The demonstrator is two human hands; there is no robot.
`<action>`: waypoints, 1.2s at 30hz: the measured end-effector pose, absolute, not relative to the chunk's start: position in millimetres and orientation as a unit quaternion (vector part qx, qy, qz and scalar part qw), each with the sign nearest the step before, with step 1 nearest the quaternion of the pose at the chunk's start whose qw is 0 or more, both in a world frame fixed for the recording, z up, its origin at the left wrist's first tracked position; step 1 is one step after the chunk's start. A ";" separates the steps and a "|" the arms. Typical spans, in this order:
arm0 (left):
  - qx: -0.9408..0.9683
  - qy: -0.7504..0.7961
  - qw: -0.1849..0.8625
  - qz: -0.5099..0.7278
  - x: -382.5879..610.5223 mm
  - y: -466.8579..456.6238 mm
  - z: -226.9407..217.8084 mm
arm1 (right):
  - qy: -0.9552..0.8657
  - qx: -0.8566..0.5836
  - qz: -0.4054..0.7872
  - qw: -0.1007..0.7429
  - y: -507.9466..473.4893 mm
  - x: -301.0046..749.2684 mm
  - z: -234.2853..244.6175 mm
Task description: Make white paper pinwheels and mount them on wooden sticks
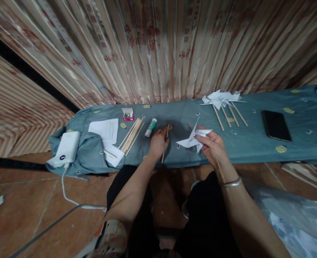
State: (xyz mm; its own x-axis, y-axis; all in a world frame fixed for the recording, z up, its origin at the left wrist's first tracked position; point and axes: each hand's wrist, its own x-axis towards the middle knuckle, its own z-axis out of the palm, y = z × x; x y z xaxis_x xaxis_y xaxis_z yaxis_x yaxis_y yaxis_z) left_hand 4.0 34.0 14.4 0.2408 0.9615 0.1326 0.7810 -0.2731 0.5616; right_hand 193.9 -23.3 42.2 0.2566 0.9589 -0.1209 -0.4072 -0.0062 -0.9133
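My left hand (159,142) is closed around a thin wooden stick (163,156), held low over the cloth-covered bench. In my right hand (211,145) is a white paper pinwheel (190,140), pinched near its centre with the thumb on top. A gap separates the stick from the pinwheel. Left of my left hand lies a glue stick (151,127) with a white and green label, and beyond it a bundle of wooden sticks (131,138). A small red and white box (128,114) holding small metal pieces stands behind them.
Several finished paper pinwheels (220,97) on sticks lie at the back right. Farther right is a black phone (276,125). Paper sheets (104,129) and a white power bank (67,147) with a cable rest at the left. A curtain (158,50) hangs behind the bench.
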 end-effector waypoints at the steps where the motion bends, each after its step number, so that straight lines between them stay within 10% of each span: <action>1: 0.763 0.578 0.187 0.222 6.2 33.2 16.2 | -0.298 -0.469 0.533 0.638 -25.0 193.0 43.5; 13: 0.520 0.444 0.594 0.423 12.9 5.1 25.5 | -0.461 -0.516 0.419 0.588 -53.6 181.8 63.7; 22: 0.516 0.395 0.638 0.413 3.3 -24.7 59.1 | -0.690 -0.520 0.023 0.502 -87.6 169.9 92.1; 36: 0.489 0.371 0.681 0.399 1.4 -30.5 62.5 | -0.671 -0.542 -0.026 0.505 -89.9 168.4 96.3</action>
